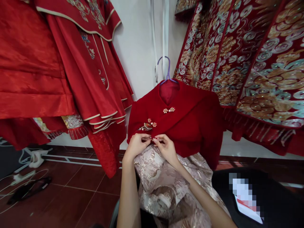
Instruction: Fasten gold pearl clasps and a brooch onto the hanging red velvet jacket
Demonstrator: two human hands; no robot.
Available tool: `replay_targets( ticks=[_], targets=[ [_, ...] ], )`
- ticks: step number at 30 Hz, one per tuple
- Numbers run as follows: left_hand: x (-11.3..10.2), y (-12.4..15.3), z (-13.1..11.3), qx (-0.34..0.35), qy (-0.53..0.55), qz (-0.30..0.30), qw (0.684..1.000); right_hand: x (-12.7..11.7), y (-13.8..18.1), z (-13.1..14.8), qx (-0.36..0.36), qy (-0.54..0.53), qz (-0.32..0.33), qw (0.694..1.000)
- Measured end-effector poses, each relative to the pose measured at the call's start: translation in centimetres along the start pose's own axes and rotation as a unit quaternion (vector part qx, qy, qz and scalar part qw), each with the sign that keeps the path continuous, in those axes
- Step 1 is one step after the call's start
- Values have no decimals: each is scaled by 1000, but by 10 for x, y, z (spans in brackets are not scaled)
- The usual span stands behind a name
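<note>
1. One red jacket is hung on one purple hanger.
2. One left hand and one right hand are held nearly together, pinched on its front hem.
3. Both forearms are extended forward.
4. One phone is laid at lower right.

On my left hung a plain red garment and a red coat with pale edging. A heavily embroidered gown hung to my right, fringed at its hem, near the white wall. A power strip lay on the tiled floor. Beside me, what was probably a phone rested on a black seat.
</note>
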State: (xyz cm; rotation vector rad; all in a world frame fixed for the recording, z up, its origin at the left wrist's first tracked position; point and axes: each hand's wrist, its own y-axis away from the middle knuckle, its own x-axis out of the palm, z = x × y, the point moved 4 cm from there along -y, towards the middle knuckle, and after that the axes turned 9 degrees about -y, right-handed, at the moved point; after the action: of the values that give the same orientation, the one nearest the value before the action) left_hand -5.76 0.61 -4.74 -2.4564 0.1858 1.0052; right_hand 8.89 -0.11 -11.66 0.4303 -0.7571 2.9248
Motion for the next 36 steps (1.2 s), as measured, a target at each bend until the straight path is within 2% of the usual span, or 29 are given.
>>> replay_targets(
  ticks=[3,8,12,18,23,29,33,36],
  targets=[
    [0,0,0,16,15,16,1000,1,2,6,-18,12,-14,1000],
    [2,-1,-3,-1,37,14,999,-2,3,9,-40,1,-52,998],
    [5,-4,-3,-8,14,-24,1000,-3,3,8,-37,48,-35,998],
    [10,-8,-2,-14,-5,-72,997,-8,2,3,-25,78,-47,996],
    [8,-6,-6,-46,24,-44,998,-5,3,8,-39,75,-30,996],
    [5,-2,-9,-54,35,2,998,-4,5,17,-74,125,-19,989],
    [5,-1,-6,-48,26,6,998,-5,6,17,-71,132,-46,988],
    [6,-3,-2,-45,4,0,999,-5,6,17,-72,128,-40,988]
  ],
)
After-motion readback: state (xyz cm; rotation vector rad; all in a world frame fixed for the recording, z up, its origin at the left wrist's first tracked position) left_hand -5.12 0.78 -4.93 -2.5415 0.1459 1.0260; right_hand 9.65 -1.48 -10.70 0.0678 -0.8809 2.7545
